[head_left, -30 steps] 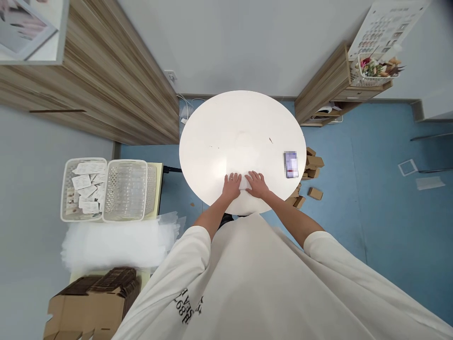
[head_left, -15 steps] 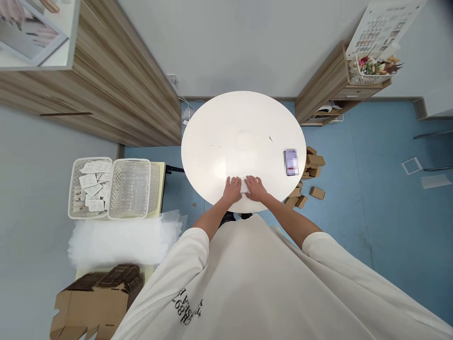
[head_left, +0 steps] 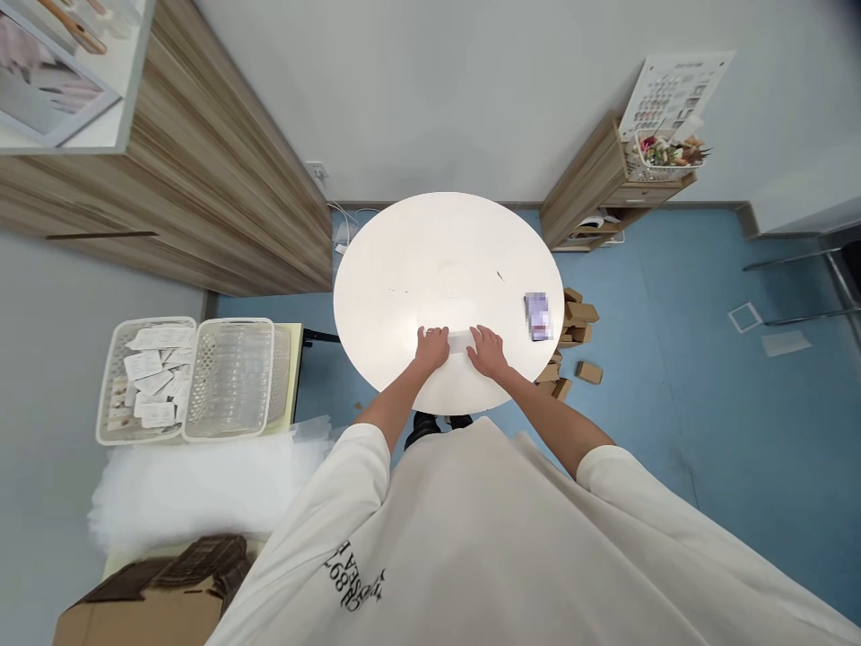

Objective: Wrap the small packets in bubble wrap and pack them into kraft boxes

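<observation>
A small whitish, partly see-through bundle (head_left: 459, 342) lies near the front edge of the round white table (head_left: 444, 233), low in contrast against the tabletop. My left hand (head_left: 431, 348), with a ring on one finger, curls over its left end. Over its right end bends my right hand (head_left: 488, 353), thumb on the near side. Both palms face down, and the bundle's middle shows between them. What is inside it I cannot make out. A blurred purple packet or card (head_left: 538, 316) rests on the table to the right of my right hand.
At the left, a side table (head_left: 295, 350) bears a basket of white cards (head_left: 108, 386), a basket of clear plastic pieces (head_left: 190, 386), white translucent sheets (head_left: 202, 493) and flat cardboard boxes (head_left: 148, 619). Small brown boxes (head_left: 590, 372) lie on the floor right of the table.
My hands have moved apart along the bundle, so more of its middle shows. The whole view has shifted slightly; the purple item keeps its place on the table.
</observation>
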### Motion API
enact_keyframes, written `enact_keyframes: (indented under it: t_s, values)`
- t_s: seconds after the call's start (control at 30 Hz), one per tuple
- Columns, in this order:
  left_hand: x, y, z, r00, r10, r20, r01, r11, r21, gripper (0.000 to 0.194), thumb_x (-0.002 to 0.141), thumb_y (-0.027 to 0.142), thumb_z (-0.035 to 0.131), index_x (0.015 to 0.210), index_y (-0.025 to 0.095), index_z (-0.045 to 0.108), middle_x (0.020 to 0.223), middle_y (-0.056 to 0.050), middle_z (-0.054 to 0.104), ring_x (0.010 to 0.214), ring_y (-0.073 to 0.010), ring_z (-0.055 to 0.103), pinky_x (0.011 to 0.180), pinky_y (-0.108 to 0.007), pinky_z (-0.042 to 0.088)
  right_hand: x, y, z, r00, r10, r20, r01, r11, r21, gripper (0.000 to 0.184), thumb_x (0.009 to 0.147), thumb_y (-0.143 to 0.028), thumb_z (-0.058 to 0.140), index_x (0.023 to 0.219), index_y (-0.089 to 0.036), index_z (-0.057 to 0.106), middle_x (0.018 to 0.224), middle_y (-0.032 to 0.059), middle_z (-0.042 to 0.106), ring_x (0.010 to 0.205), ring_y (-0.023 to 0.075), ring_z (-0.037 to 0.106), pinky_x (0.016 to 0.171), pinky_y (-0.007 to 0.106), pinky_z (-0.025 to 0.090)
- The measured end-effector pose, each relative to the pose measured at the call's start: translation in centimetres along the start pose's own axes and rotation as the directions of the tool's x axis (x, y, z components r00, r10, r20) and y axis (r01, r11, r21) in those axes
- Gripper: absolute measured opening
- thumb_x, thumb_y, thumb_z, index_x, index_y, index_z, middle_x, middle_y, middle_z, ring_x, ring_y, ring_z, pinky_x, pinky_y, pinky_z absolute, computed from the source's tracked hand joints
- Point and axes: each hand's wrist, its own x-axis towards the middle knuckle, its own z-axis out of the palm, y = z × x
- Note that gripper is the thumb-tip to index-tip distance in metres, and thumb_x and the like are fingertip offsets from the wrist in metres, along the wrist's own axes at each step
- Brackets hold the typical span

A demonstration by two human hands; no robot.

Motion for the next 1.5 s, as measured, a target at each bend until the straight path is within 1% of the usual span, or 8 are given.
enact_keyframes:
  t_s: [0.2, 0.43, 0.7, 0.87, 1.1, 1.33, 1.4, 1.5]
  values:
    - [2.1, -0.8, 1.2, 0.997, -0.018, 0.069, 0.018, 1.0, -0.005, 0.044, 0.094, 0.026, 0.044, 0.137, 0.019, 0.052, 0.138, -0.017, 0.056, 0.135, -0.0325, 0.045, 0.118, -0.055, 0.023, -0.8, 1.6, 0.2, 0.991, 0.124, 0.052, -0.126, 0.992, 0.018, 0.059, 0.101, -0.038, 0.037, 0.157, -0.019, 0.031, 0.163, 0.0145, 0.031, 0.148, 0.0301, 0.027, 0.117, 0.047, 0.025]
    - [1.6, -1.0, 2.1, 0.996, 0.006, 0.086, -0.006, 1.0, 0.006, 0.067, 0.092, 0.036, 0.049, 0.156, 0.02, 0.034, 0.152, -0.019, 0.042, 0.143, -0.0369, 0.034, 0.119, -0.059, 0.019, -0.3, 2.2, 1.7, 0.934, 0.318, 0.163, -0.339, 0.933, 0.122, 0.055, 0.1, -0.04, 0.036, 0.152, -0.021, 0.037, 0.152, 0.0166, 0.043, 0.136, 0.0317, 0.044, 0.106, 0.046, 0.04]
    - [0.8, -0.4, 1.6, 0.996, 0.003, 0.09, -0.006, 0.999, 0.032, 0.073, 0.094, 0.039, 0.049, 0.161, 0.026, 0.023, 0.158, -0.016, 0.038, 0.149, -0.0371, 0.028, 0.12, -0.062, 0.014, 2.1, 1.2, 3.3, 0.87, 0.479, 0.118, -0.492, 0.825, 0.279, 0.047, 0.096, -0.05, 0.044, 0.132, -0.021, 0.053, 0.134, 0.0176, 0.052, 0.125, 0.0332, 0.05, 0.099, 0.046, 0.043]
    - [-0.1, 0.6, 1.4, 0.983, 0.17, 0.074, -0.172, 0.985, 0.032, 0.064, 0.095, 0.026, 0.044, 0.158, 0.025, 0.031, 0.161, -0.014, 0.035, 0.15, -0.0322, 0.028, 0.122, -0.054, 0.017, 3.0, 0.5, 3.7, 0.848, 0.523, 0.084, -0.523, 0.801, 0.291, 0.042, 0.094, -0.048, 0.048, 0.125, -0.02, 0.052, 0.129, 0.0184, 0.053, 0.123, 0.0341, 0.049, 0.098, 0.047, 0.042]
    - [1.2, 1.2, 2.3, 0.985, 0.108, 0.132, -0.119, 0.99, 0.079, 0.065, 0.093, 0.019, 0.043, 0.157, 0.025, 0.032, 0.155, -0.015, 0.04, 0.144, -0.034, 0.035, 0.116, -0.054, 0.025, 3.7, -0.1, 4.7, 0.811, 0.585, -0.004, -0.544, 0.757, 0.361, 0.034, 0.089, -0.043, 0.054, 0.115, -0.021, 0.053, 0.122, 0.0176, 0.056, 0.117, 0.0355, 0.051, 0.097, 0.052, 0.042]
    - [1.5, 1.2, 2.1, 0.991, 0.084, 0.108, -0.091, 0.994, 0.063, 0.066, 0.094, 0.02, 0.047, 0.157, 0.021, 0.029, 0.15, -0.016, 0.044, 0.14, -0.0327, 0.038, 0.114, -0.048, 0.028, 4.6, -0.1, 4.9, 0.796, 0.597, 0.1, -0.576, 0.696, 0.428, 0.021, 0.086, -0.032, 0.053, 0.103, -0.022, 0.059, 0.114, 0.0168, 0.06, 0.11, 0.0344, 0.057, 0.091, 0.051, 0.046]
    - [1.4, 0.9, 1.7, 0.992, 0.079, 0.097, -0.082, 0.996, 0.033, 0.066, 0.094, 0.022, 0.05, 0.156, 0.02, 0.028, 0.149, -0.015, 0.046, 0.139, -0.0317, 0.039, 0.112, -0.046, 0.03, 4.7, -0.1, 4.6, 0.801, 0.582, 0.137, -0.567, 0.667, 0.484, 0.025, 0.083, -0.028, 0.053, 0.106, -0.023, 0.058, 0.107, 0.0135, 0.064, 0.1, 0.0305, 0.061, 0.086, 0.046, 0.049]
    - [1.3, 0.2, 1.4, 0.993, 0.089, 0.076, -0.087, 0.995, -0.039, 0.063, 0.093, 0.023, 0.052, 0.152, 0.019, 0.032, 0.145, -0.014, 0.051, 0.137, -0.0301, 0.042, 0.11, -0.043, 0.033, 4.6, -0.2, 4.0, 0.812, 0.545, 0.208, -0.562, 0.632, 0.534, 0.043, 0.081, -0.027, 0.052, 0.124, -0.023, 0.051, 0.106, 0.0091, 0.068, 0.092, 0.0243, 0.065, 0.078, 0.036, 0.05]
